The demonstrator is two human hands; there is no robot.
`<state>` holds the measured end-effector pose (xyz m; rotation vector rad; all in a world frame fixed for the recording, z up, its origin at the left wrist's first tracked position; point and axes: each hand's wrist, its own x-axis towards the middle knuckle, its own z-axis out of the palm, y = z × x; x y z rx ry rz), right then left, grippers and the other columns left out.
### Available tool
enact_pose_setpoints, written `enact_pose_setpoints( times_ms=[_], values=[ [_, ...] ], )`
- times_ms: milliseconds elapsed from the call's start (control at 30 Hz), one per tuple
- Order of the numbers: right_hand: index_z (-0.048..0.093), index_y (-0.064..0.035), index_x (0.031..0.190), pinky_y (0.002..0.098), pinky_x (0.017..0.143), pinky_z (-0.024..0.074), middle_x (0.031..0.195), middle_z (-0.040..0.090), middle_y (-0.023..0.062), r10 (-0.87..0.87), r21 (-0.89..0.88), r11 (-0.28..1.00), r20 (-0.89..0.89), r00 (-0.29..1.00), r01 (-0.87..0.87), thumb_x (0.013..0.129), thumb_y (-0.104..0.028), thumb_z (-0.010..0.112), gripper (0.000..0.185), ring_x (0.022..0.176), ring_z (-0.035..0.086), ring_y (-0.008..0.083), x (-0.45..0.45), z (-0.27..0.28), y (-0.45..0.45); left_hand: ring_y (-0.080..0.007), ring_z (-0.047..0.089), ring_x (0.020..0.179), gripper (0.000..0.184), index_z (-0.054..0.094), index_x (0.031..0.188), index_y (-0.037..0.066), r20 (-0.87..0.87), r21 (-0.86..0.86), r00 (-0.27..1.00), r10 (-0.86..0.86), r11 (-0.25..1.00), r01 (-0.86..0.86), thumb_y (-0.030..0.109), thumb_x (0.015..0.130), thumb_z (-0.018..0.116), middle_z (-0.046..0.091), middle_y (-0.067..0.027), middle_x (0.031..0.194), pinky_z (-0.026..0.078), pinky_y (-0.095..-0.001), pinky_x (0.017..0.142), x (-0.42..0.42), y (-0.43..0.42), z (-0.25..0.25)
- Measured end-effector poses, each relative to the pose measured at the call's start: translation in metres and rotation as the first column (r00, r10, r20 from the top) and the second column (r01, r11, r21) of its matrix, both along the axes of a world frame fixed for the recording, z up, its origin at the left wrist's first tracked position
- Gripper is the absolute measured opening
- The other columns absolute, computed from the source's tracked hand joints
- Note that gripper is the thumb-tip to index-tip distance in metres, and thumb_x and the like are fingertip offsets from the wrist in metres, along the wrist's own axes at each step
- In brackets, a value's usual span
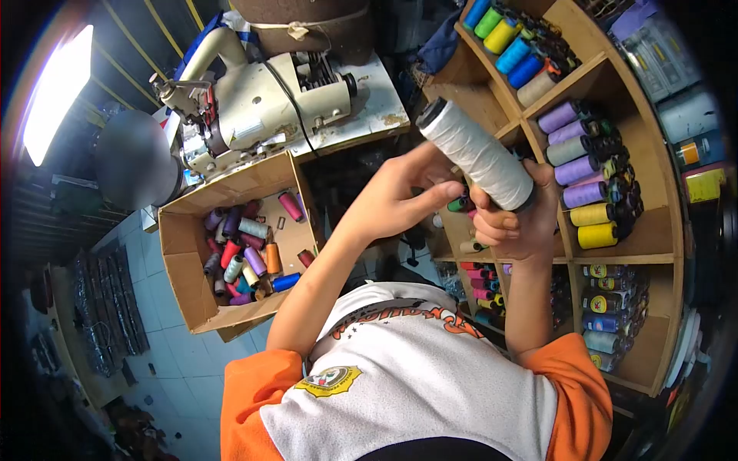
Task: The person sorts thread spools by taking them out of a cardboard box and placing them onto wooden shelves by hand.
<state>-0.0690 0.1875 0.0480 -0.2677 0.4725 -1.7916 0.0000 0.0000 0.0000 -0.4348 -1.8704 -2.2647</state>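
Note:
A large spool of pale grey-white thread (477, 154) with dark ends is tilted in front of me. My right hand (516, 219) is wrapped round its lower end, thumb on one side and fingers on the other. Close by on the left is my left hand (411, 192), its thumb stretched out and apart from the fingers. Those fingertips pass behind the spool, so whether they touch it is hidden. Beyond my hands, a wooden shelf (565, 257) holds rows of thread spools, among them purple spools (576, 169) and yellow spools (596, 234).
On the left, a cardboard box (181, 284) contains many mixed-colour spools. Behind it a cream sewing machine (261, 107) stands on a white table (373, 96), with a dark cable hanging down. A bright lamp (58, 96) shines at the upper left. Pale tiles (173, 349) cover the floor.

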Motion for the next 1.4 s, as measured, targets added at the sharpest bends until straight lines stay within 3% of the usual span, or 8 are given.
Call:
enact_pose_setpoints(
  times_ms=[333, 433, 567, 767, 1033, 1233, 1333, 1400],
  values=[
    [0.060, 0.0021, 0.092, 0.0266, 0.051, 0.0444, 0.070, 0.061, 0.0096, -0.223, 0.277, 0.769, -0.729, 0.647, 0.577, 0.086, -0.042, 0.054, 0.045, 0.056, 0.056, 0.0142, 0.020, 0.007, 0.004, -0.0061, 0.055, 0.057, 0.017, 0.067, 0.101, -0.002, -0.051, -0.224, 0.955, 0.292, 0.929, -0.295, 0.004, 0.090, 0.056, 0.059, -0.0027, 0.064, 0.046, -0.0215, 0.053, 0.025, 0.017, 0.017],
    [0.060, 0.0012, 0.091, 0.0328, 0.057, 0.0473, 0.071, 0.060, 0.0134, 0.157, -0.060, 0.641, -0.966, -0.207, 0.765, 0.082, -0.037, 0.061, 0.039, 0.061, 0.059, 0.0190, 0.030, 0.014, -0.007, -0.0061, 0.056, 0.058, 0.018, 0.066, 0.101, -0.002, -0.107, -0.352, 0.919, 0.379, 0.850, -0.392, 0.003, 0.090, 0.054, 0.058, -0.0029, 0.064, 0.046, -0.0215, 0.055, 0.029, 0.014, 0.023],
    [0.058, 0.0008, 0.095, 0.0382, 0.065, 0.0495, 0.082, 0.062, 0.0184, 0.138, -0.286, 0.639, -0.871, -0.472, 0.714, 0.075, -0.025, 0.069, 0.034, 0.073, 0.063, 0.0333, 0.034, 0.005, -0.023, -0.0064, 0.057, 0.058, 0.017, 0.066, 0.096, -0.002, -0.036, -0.418, 0.894, 0.447, 0.806, -0.419, 0.004, 0.089, 0.053, 0.061, -0.0039, 0.066, 0.047, -0.0224, 0.055, 0.035, 0.010, 0.024],
    [0.056, -0.0011, 0.116, 0.0426, 0.074, 0.0487, 0.095, 0.060, 0.0208, 0.167, -0.363, 0.528, -0.842, -0.513, 0.767, 0.073, -0.020, 0.072, 0.050, 0.087, 0.060, 0.0378, 0.033, -0.009, -0.034, -0.0106, 0.059, 0.083, 0.033, 0.060, 0.114, -0.005, 0.300, 0.285, 0.928, 0.222, 0.907, -0.309, 0.018, 0.091, 0.056, 0.066, -0.0083, 0.097, 0.049, -0.0241, 0.074, 0.046, 0.015, 0.027],
    [0.056, -0.0067, 0.124, 0.0381, 0.077, 0.0473, 0.094, 0.058, 0.0147, 0.200, -0.460, 0.492, -0.766, -0.611, 0.739, 0.072, -0.017, 0.076, 0.057, 0.087, 0.056, 0.0322, 0.053, -0.061, -0.058, -0.0120, 0.063, 0.086, 0.037, 0.060, 0.107, -0.006, 0.361, 0.233, 0.816, 0.451, 0.804, -0.547, 0.017, 0.080, 0.073, 0.067, -0.0109, 0.097, 0.049, -0.0240, 0.075, 0.044, 0.014, -0.003],
    [0.058, -0.0066, 0.122, 0.0334, 0.075, 0.0492, 0.102, 0.059, 0.0128, 0.085, -0.298, 0.657, -0.883, -0.461, 0.693, 0.076, -0.019, 0.076, 0.051, 0.091, 0.059, 0.0240, 0.048, -0.082, -0.070, -0.0156, 0.064, 0.090, 0.040, 0.060, 0.109, -0.001, 0.159, -0.214, 0.662, 0.733, 0.680, -0.701, 0.010, 0.074, 0.076, 0.067, -0.0105, 0.100, 0.051, -0.0305, 0.079, 0.065, -0.013, -0.050],
    [0.058, -0.0026, 0.120, 0.0251, 0.068, 0.0493, 0.106, 0.062, 0.0094, -0.027, 0.051, 0.754, -0.994, 0.109, 0.655, 0.079, -0.022, 0.074, 0.049, 0.083, 0.061, 0.0150, 0.053, -0.065, -0.080, -0.0269, 0.064, 0.093, 0.044, 0.060, 0.108, 0.003, -0.184, -0.454, 0.717, 0.673, 0.589, -0.669, 0.007, 0.067, 0.076, 0.064, -0.0128, 0.103, 0.051, -0.0333, 0.079, 0.094, -0.026, -0.070],
    [0.061, -0.0028, 0.112, 0.0258, 0.068, 0.0484, 0.099, 0.064, 0.0109, 0.167, 0.104, 0.820, -0.984, -0.062, 0.563, 0.076, -0.019, 0.075, 0.041, 0.079, 0.061, 0.0161, 0.048, -0.071, -0.085, -0.0296, 0.061, 0.099, 0.047, 0.059, 0.109, 0.004, -0.045, -0.593, 0.796, 0.604, 0.625, -0.508, 0.011, 0.066, 0.077, 0.061, -0.0135, 0.110, 0.048, -0.0366, 0.085, 0.113, -0.034, -0.077]
  ],
)
